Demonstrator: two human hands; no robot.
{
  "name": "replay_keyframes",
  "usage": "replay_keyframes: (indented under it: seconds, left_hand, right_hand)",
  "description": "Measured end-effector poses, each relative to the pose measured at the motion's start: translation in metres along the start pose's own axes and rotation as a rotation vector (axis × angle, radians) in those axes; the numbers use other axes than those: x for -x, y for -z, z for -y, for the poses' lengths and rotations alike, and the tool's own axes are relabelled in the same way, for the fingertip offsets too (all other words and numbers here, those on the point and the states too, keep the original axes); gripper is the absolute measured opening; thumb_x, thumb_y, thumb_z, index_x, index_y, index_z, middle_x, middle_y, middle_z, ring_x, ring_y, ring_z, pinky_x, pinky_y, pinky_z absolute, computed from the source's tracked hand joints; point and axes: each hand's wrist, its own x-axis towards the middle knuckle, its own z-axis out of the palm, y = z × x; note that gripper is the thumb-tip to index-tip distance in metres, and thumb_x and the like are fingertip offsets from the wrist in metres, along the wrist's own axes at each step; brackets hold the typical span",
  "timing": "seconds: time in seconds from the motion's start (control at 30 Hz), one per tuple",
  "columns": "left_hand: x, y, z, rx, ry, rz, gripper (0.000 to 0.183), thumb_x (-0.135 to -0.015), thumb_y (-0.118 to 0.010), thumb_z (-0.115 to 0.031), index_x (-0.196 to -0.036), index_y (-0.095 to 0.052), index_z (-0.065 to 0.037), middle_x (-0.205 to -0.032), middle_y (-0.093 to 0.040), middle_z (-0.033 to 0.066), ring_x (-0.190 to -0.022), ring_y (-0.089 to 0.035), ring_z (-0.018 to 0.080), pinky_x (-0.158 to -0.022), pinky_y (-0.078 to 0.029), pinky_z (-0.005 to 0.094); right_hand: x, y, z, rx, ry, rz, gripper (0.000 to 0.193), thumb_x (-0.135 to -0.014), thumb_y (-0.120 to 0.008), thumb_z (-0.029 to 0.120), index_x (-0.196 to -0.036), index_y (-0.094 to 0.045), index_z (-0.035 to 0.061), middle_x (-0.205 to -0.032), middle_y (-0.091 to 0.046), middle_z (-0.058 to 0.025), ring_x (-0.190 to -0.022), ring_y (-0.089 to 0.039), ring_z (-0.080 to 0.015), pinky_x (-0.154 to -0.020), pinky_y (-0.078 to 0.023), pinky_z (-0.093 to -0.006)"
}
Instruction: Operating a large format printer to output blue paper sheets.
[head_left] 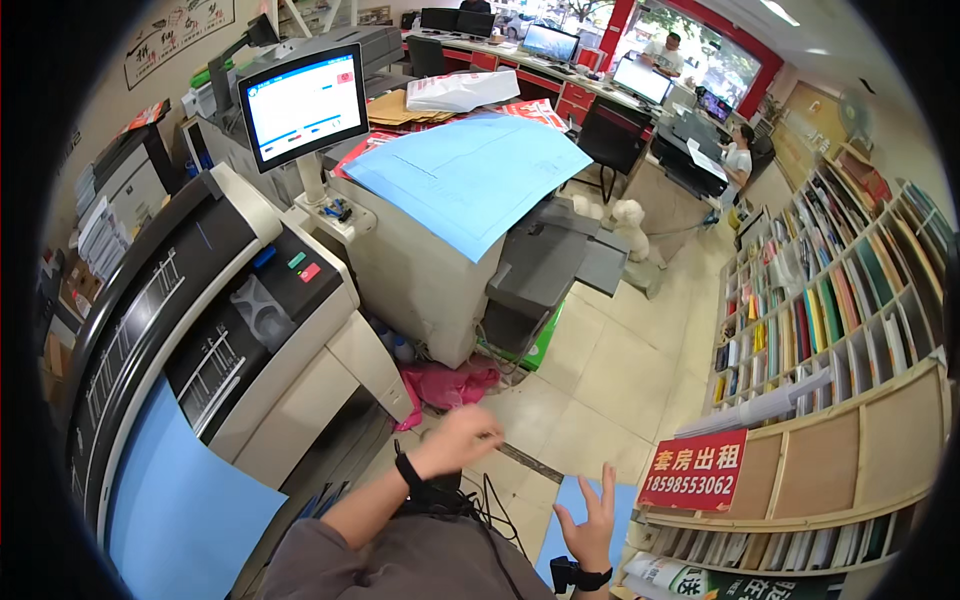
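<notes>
My left hand hangs in front of my body, its fingers loosely curled in and nothing visible in them. Its wrist wears a black band. Lower right, my right hand has its fingers spread, with a black watch at the wrist. Behind and beneath it shows a light blue sheet, which the fingers do not grip; whether the palm touches it I cannot tell. Left of me, another blue sheet hangs from a large wide-format machine. A big creased blue sheet lies over a grey cabinet ahead.
A lit touchscreen stands on a post beside the machine. A dark tray unit juts from the cabinet, near a pink bag on the floor. Shelves of paper line the right, with a red sign. People are at far desks.
</notes>
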Motion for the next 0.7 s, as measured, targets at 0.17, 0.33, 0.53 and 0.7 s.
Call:
replay_keyframes:
  seconds: [0.17,0.33,0.53,0.7]
  left_hand:
    - [-0.086,0.059,0.065,-0.179,0.035,-0.489,0.02,-0.083,-0.072,-0.007,-0.102,-0.07,-0.004,-0.106,-0.071,0.0133,-0.104,-0.065,0.0348,-0.092,-0.051,0.0439]
    - [-0.156,0.106,0.128,-0.396,0.007,-0.552,0.05,-0.081,-0.077,-0.008,-0.13,-0.066,-0.01,-0.137,-0.064,0.0072,-0.136,-0.051,0.0316,-0.112,-0.042,0.0467]
    - [-0.199,0.134,0.189,-0.547,-0.073,-0.376,0.052,-0.078,-0.081,-0.018,-0.128,-0.068,-0.016,-0.141,-0.062,-0.0022,-0.137,-0.051,0.0254,-0.118,-0.037,0.047]
    - [-0.208,0.146,0.204,-0.497,-0.15,-0.379,0.045,-0.072,-0.084,-0.023,-0.115,-0.072,-0.015,-0.132,-0.068,-0.0035,-0.13,-0.057,0.0228,-0.115,-0.04,0.046]
  right_hand:
    - [-0.049,-0.012,-0.003,0.032,0.001,-0.012,0.055,-0.079,-0.082,0.012,-0.131,-0.065,0.0046,-0.158,-0.035,-0.0319,-0.148,-0.033,-0.0495,-0.118,-0.034,-0.0516]
    - [-0.13,-0.036,0.013,0.026,0.116,0.036,0.054,-0.082,-0.08,0.01,-0.133,-0.064,0.0054,-0.158,-0.035,-0.0306,-0.148,-0.032,-0.0495,-0.118,-0.033,-0.0516]
    - [-0.212,-0.056,0.016,0.013,0.155,0.059,0.051,-0.085,-0.076,0.009,-0.134,-0.062,0.0044,-0.161,-0.033,-0.0286,-0.15,-0.029,-0.0481,-0.119,-0.031,-0.0534]
    - [-0.247,-0.066,0.0,-0.006,0.178,0.136,0.051,-0.086,-0.076,0.009,-0.134,-0.063,0.0067,-0.16,-0.033,-0.0296,-0.15,-0.029,-0.0498,-0.119,-0.032,-0.0529]
